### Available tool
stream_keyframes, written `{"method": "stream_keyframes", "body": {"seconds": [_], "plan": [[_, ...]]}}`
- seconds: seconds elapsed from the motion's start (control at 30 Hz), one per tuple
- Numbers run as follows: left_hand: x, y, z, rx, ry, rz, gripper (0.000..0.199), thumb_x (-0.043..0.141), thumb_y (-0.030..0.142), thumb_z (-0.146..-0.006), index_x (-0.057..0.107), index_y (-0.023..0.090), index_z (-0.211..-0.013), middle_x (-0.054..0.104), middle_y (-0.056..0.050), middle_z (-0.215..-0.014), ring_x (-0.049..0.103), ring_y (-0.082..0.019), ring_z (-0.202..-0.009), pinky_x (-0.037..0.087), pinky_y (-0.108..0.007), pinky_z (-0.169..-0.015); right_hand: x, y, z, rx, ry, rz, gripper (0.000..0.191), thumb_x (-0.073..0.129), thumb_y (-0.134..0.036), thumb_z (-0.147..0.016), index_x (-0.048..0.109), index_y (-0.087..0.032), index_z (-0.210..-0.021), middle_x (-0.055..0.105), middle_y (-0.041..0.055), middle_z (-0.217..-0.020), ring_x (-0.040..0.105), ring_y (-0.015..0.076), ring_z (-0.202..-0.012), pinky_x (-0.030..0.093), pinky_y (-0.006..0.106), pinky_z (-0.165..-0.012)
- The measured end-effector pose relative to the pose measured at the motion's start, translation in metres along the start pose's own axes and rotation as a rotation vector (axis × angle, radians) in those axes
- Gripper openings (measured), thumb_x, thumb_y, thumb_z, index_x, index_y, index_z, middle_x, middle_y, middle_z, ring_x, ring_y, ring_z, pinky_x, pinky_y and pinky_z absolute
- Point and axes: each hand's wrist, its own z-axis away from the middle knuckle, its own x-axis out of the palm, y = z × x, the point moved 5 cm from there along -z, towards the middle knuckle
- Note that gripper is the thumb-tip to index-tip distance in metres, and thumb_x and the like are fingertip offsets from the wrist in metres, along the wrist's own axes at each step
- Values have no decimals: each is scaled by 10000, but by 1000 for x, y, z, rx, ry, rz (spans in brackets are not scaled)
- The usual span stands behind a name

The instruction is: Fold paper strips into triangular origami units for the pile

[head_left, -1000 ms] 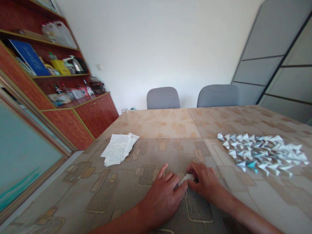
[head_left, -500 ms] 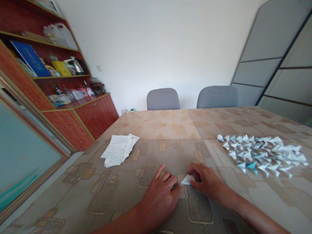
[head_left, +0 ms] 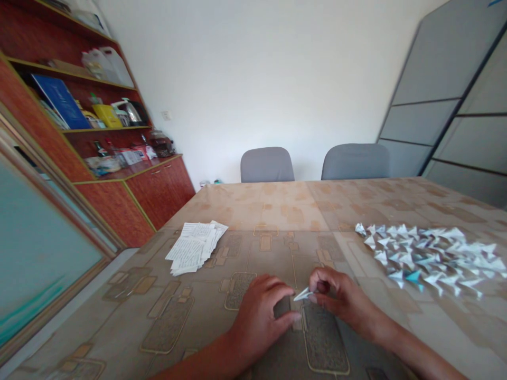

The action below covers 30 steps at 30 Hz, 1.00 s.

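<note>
A small piece of folded white paper (head_left: 302, 294) is pinched between the thumb and forefinger of my right hand (head_left: 336, 296), just above the patterned tablecloth. Its pointed end faces left, toward my left hand (head_left: 264, 311). That hand has its thumb and fingers apart around the paper's tip, with a gap between them and nothing held. Left of my hands lies a loose stack of printed paper slips (head_left: 196, 248). Over on the right, many small folded paper pieces (head_left: 431, 256) stand in rows, mostly white with one teal among them.
The table (head_left: 261, 206) has a brown patterned cover. Two grey chairs (head_left: 267, 164) stand behind its far edge. A red-brown shelf unit (head_left: 154, 192) with bottles, a kettle and boxes is at the left, and a grey panelled cabinet (head_left: 428, 74) at the right.
My left hand's fingers have spread from a closed curl near the paper. The folded paper has turned in my right hand and now shows a narrower side. The view has shifted slightly.
</note>
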Motion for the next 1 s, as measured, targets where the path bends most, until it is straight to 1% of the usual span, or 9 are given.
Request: {"method": "stream_keyframes", "body": {"seconds": [0.07, 0.13, 0.23, 0.3, 0.37, 0.43, 0.6, 0.77, 1.0], "plan": [[0, 0, -1, 10, 54, 6, 154, 759, 288, -757, 677, 190, -841, 652, -11, -789, 584, -192, -780, 411, -300, -702, -1, -7, 1, -23, 27, -2, 118, 558, -136, -775, 515, -207, -691, 505, -23, -683, 493, 146, -674, 387, 234, -618], [-2, 3, -2, 79, 108, 9, 82, 691, 260, -827, 665, 191, -793, 642, 0, -749, 569, -166, -737, 389, -290, -686, -3, -13, 2, -60, 52, 11, 136, 556, -98, -751, 512, -207, -683, 509, -22, -688, 503, 151, -694, 387, 242, -634], [-5, 9, -3, 232, 171, -60, 160, 587, 230, -907, 646, 195, -762, 639, 9, -723, 536, -146, -708, 361, -299, -688, -7, -19, 2, -114, 60, -7, 134, 523, -82, -748, 503, -209, -709, 540, -15, -707, 526, 156, -710, 408, 248, -651], [-4, 14, -2, 320, 180, -178, 186, 550, 220, -932, 635, 195, -769, 642, 7, -736, 518, -147, -716, 350, -312, -697, -7, -16, 2, -89, 41, -28, 105, 488, -113, -790, 507, -209, -753, 567, -7, -734, 544, 154, -719, 433, 248, -667], [1, 18, 1, 394, 136, -302, 200, 532, 228, -947, 624, 186, -775, 631, -1, -741, 510, -150, -732, 352, -323, -717, -4, -9, 1, -23, 19, -9, 100, 454, -153, -839, 510, -206, -774, 576, -5, -730, 553, 149, -700, 442, 239, -648], [7, 20, 4, 441, 60, -394, 211, 532, 248, -952, 610, 175, -770, 607, -5, -735, 507, -152, -754, 364, -338, -760, 4, -2, 3, 29, -7, 31, 115, 461, -164, -844, 519, -201, -752, 566, -15, -665, 542, 141, -631, 416, 222, -570], [12, 22, 13, 473, -88, -449, 199, 516, 267, -965, 604, 168, -816, 589, -6, -770, 500, -156, -803, 373, -354, -858, 19, 5, 9, 105, -46, 162, 128, 556, -76, -708, 612, -191, -700, 629, 4, -676, 559, 166, -664, 373, 247, -595], [14, 27, 17, 473, -146, -421, 179, 451, 255, -994, 603, 195, -1067, 609, -16, -846, 512, -159, -836, 381, -345, -858, 17, 2, 11, 142, -65, 239, 148, 573, -78, -707, 660, -198, -719, 655, 16, -704, 574, 191, -723, 373, 271, -644], [20, 32, 15, 459, -188, -393, 191, 442, 253, -996, 611, 165, -997, 598, -22, -846, 514, -167, -849, 371, -356, -899, 6, 14, 8, 204, -62, 277, 164, 571, -72, -708, 659, -204, -751, 646, 1, -695, 573, 179, -673, 347, 257, -602]]}}
